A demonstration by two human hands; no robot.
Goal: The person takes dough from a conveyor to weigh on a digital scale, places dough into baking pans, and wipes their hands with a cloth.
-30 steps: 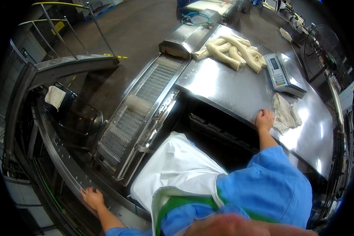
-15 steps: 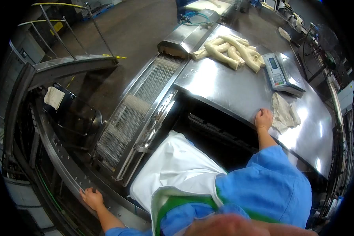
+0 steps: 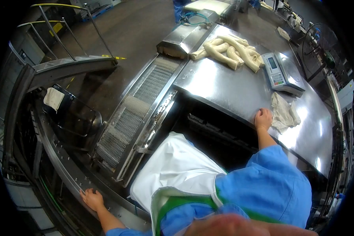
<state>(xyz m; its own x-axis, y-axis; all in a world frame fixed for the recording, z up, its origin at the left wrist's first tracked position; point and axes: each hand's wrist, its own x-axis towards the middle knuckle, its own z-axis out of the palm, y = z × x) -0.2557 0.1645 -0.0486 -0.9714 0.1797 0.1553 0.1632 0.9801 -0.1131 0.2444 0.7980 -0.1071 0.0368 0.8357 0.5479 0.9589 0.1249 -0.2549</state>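
My left hand rests on a curved metal rail at the lower left, fingers spread and holding nothing. At the near edge of the steel table lies my right hand, its fingers loosely bent on the metal with nothing in them. Just right of it, a crumpled off-white cloth is spread on the tabletop. Beyond the cloth stands a digital scale with a keypad. Several pale, rope-like dough pieces are heaped at the table's far side.
A metal mesh conveyor runs along the table's left side, under a steel housing. A black chair with a cloth on it stands at the left. Yellow-topped handrails rise behind. A person in blue is partly visible at the top.
Both hands stay in place. At the top, the person in blue has shifted slightly, and an arm over the far pale surface is gone from view.
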